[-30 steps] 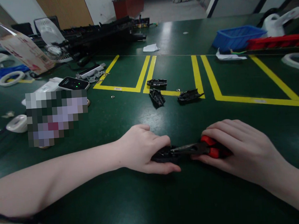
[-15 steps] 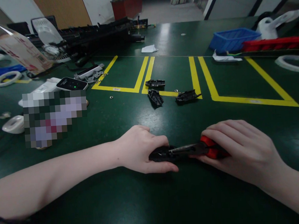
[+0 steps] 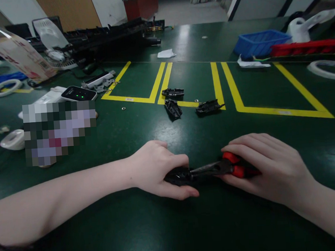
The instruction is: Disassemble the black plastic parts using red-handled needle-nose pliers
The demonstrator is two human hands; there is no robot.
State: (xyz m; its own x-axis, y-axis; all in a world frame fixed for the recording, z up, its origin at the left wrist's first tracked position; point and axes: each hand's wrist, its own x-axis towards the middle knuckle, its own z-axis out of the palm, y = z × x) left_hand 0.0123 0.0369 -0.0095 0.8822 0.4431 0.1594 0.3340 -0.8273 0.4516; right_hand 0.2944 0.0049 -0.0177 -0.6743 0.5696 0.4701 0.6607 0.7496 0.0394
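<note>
My left hand (image 3: 159,172) grips a black plastic part (image 3: 179,176) low over the green table, thumb in front and index finger behind it. My right hand (image 3: 270,164) is wrapped around the red handles of long-nose pliers (image 3: 220,167). The pliers' narrow jaws point left, and their tips meet the right end of the black part; exactly what they pinch is too dark to tell. Beyond the hands lie three loose black plastic pieces: one upper piece (image 3: 173,92), one lower left piece (image 3: 173,109) and one right piece (image 3: 210,107).
Yellow tape (image 3: 281,111) marks out areas on the green table (image 3: 175,232). Small metal rings (image 3: 123,108) lie nearby. At left are a white-and-black device (image 3: 79,93), a tape roll (image 3: 13,140) and a bottle (image 3: 19,51). A blue bin (image 3: 262,44) and red strip (image 3: 308,48) stand at back right.
The pliers' handles have spread slightly and turned a little in my right hand. The left hand still grips the black part, nearly unmoved. The whole view has shifted slightly.
</note>
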